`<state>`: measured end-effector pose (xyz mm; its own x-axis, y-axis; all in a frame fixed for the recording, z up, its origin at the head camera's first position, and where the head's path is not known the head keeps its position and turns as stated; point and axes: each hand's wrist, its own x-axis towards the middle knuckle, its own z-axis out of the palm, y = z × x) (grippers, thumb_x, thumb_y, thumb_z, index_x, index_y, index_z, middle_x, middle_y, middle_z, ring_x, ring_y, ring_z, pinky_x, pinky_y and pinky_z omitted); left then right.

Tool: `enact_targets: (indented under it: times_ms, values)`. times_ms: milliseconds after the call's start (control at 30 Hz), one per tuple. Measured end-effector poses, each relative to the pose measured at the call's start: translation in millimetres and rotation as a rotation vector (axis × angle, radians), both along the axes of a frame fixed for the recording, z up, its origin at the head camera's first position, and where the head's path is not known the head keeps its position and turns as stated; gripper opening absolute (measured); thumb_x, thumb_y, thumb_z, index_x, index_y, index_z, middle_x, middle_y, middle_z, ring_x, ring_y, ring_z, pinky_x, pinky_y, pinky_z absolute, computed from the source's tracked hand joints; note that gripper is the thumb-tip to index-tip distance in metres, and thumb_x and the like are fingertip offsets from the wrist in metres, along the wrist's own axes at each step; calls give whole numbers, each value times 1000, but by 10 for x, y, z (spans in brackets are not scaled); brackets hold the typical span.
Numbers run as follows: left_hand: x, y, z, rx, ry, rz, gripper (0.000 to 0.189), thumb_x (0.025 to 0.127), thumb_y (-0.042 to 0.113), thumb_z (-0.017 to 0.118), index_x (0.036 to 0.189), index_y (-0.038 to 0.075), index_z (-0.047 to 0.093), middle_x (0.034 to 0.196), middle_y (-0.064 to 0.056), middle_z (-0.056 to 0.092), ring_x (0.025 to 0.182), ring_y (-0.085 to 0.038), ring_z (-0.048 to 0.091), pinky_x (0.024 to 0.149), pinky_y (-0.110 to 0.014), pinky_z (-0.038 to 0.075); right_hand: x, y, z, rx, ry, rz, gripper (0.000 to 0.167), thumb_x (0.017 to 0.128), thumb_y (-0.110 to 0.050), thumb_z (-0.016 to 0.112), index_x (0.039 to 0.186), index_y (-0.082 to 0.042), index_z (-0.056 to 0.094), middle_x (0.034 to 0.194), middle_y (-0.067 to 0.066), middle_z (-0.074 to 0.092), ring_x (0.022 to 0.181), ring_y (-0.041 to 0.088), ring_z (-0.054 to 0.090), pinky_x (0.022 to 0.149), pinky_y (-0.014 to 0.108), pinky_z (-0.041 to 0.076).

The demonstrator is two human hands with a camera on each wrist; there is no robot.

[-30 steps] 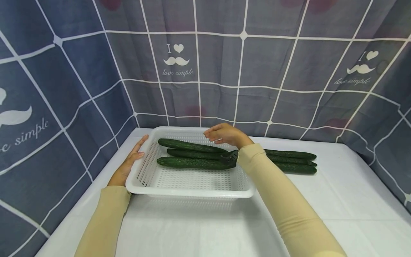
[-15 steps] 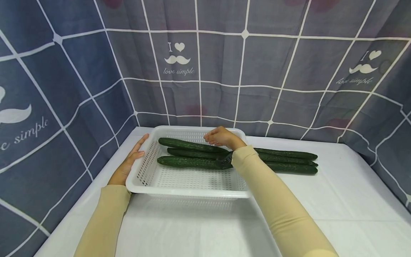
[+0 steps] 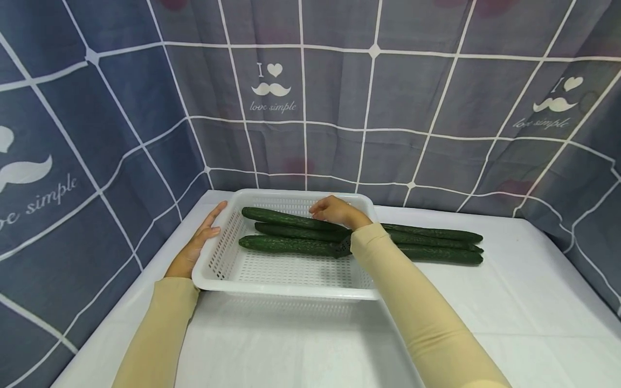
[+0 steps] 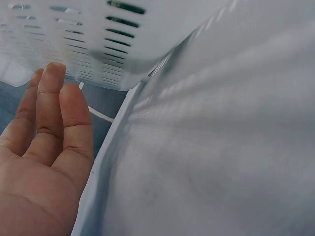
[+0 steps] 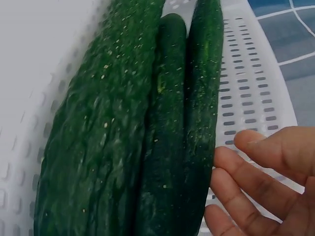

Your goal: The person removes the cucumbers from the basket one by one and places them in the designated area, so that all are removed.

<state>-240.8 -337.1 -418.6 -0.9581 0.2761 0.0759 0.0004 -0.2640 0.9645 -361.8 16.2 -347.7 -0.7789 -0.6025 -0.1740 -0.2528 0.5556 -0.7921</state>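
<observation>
basket partly behind right sleeve, cucumbers cropped in right wrist view

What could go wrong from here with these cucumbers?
The right hand is at one side of the far cucumber, which might roll away.
The middle cucumber lies close beside it and could shift too.
The right sleeve, angled past the cucumbers outside the basket, might nudge them.

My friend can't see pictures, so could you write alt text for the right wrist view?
Three green cucumbers lie side by side in a white slotted basket. A right hand is at the lower right, its fingertips at the edge of the rightmost cucumber; blue cloth shows beyond.
</observation>
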Motion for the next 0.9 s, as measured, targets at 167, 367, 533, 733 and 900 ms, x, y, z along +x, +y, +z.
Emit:
enact_targets:
  times_ms: [167, 367, 533, 733, 900]
  values:
    - [-6, -2, 8, -12, 1, -1, 77, 104, 24, 47, 172, 43, 16, 177, -2, 11, 151, -20, 27, 110, -37, 40, 10, -9, 5, 74, 24, 50, 39, 112, -3, 48, 146, 11, 59, 151, 25, 59, 143, 38, 55, 118, 45, 43]
    - [-6, -10, 5, -17, 3, -6, 77, 104, 25, 47, 172, 44, 15, 175, 1, 16, 151, -18, 27, 111, -37, 37, 0, -15, -8, 98, 4, 66, 40, 112, -1, 44, 147, 11, 58, 151, 25, 60, 145, 37, 53, 119, 44, 42]
    - [-9, -18, -16, 10, 19, -12, 74, 104, 23, 47, 170, 44, 20, 167, 6, 28, 147, -15, 35, 110, -35, 41, -19, -17, -37, 150, 30, 94, 41, 111, 2, 43, 148, 8, 59, 151, 23, 61, 145, 36, 54, 117, 42, 45]
    - [-43, -32, -51, 24, 69, 2, 70, 104, 20, 47, 168, 42, 28, 159, 11, 39, 139, -9, 44, 108, -28, 43, -12, -14, -44, 217, 57, 126, 42, 107, 3, 48, 146, 6, 62, 149, 24, 62, 143, 36, 55, 115, 44, 46]
    - [-44, -39, -52, 24, 59, 1, 70, 105, 21, 47, 169, 42, 26, 159, 11, 38, 139, -8, 43, 108, -28, 43, -9, -20, -60, 255, 80, 156, 36, 106, -2, 59, 140, 8, 65, 144, 24, 65, 137, 37, 59, 113, 44, 48]
